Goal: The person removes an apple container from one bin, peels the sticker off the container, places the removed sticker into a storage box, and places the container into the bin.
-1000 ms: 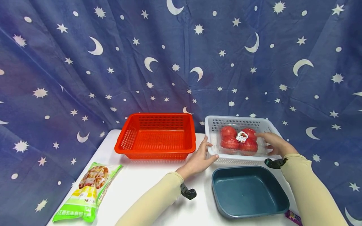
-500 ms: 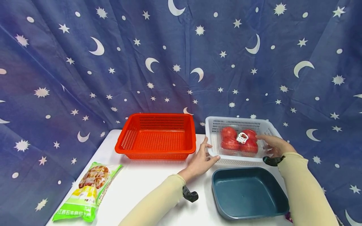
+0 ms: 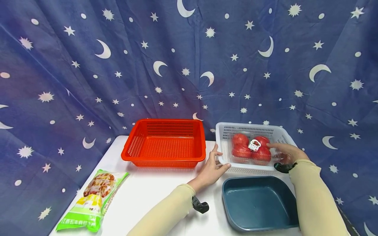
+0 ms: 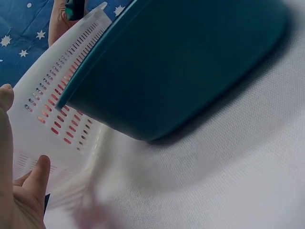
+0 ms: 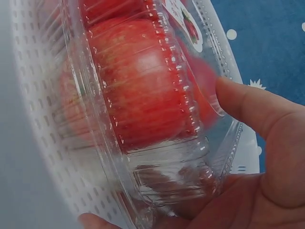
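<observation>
In the head view a clear plastic clamshell of apples (image 3: 254, 145) lies inside a white slotted basket (image 3: 220, 134). My right hand (image 3: 287, 152) grips the clamshell's right end. Seen from the right wrist, the thumb (image 5: 238, 98) rests on the lid's edge and the fingers curl under the end, partly hidden behind the plastic. At the basket's front left corner, my left hand (image 3: 209, 171) touches its outside with spread fingers and an extended thumb. The left wrist view shows a fingertip (image 4: 40, 174) against the white wall.
A dark teal tub (image 3: 260, 203) stands in front of the white basket. To its left at the back is a red slotted basket (image 3: 168, 163). One green and yellow food bag (image 3: 93, 200) lies at the table's left edge. A starry curtain (image 3: 189, 59) hangs behind.
The right forearm has shifted slightly left, and the purple item by the tub is now out of sight behind the sleeve. The clamshell stays in the basket.
</observation>
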Demonstrator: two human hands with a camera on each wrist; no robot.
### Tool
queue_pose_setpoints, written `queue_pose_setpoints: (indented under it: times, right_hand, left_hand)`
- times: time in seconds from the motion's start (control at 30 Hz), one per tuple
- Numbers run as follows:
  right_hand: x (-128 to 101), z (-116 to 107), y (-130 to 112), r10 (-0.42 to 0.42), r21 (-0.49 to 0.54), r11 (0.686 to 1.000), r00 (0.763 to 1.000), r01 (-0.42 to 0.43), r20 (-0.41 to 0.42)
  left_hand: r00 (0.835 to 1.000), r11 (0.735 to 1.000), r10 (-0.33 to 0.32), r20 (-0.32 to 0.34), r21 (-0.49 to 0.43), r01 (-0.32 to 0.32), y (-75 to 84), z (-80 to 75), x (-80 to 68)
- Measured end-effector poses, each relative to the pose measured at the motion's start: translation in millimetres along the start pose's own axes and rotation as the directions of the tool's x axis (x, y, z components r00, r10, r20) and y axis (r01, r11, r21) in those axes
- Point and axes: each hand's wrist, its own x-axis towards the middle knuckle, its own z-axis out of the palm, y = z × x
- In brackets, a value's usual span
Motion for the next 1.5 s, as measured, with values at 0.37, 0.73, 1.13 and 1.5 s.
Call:
queue_pose_setpoints:
  times: [0.37,0.73,1.13,1.5]
  right_hand:
    - [0,-5,5,-0.014,-0.047,0.999,1.000,0.013,-0.021]
    - [-2,-4,9,-0.014,-0.017,1.000,0.999,0.013,-0.050]
    - [-4,-1,-2,0.026,-0.010,1.000,0.996,-0.027,-0.081]
    - [-3,8,-10,0.033,0.356,0.932,0.994,-0.067,0.102]
  left_hand:
    - [1.000,1.000,-0.011,-0.004,-0.010,0.011,1.5,2.1,-1.9]
    - [1.000,1.000,-0.020,0.001,0.015,0.019,0.5,2.4,-1.8]
    - [0.999,1.000,0.025,-0.030,-0.003,-0.025,24.2,2.2,-8.1]
    - [1.000,1.000,0.013,-0.026,-0.022,-0.013,15.8,1.6,-6.0]
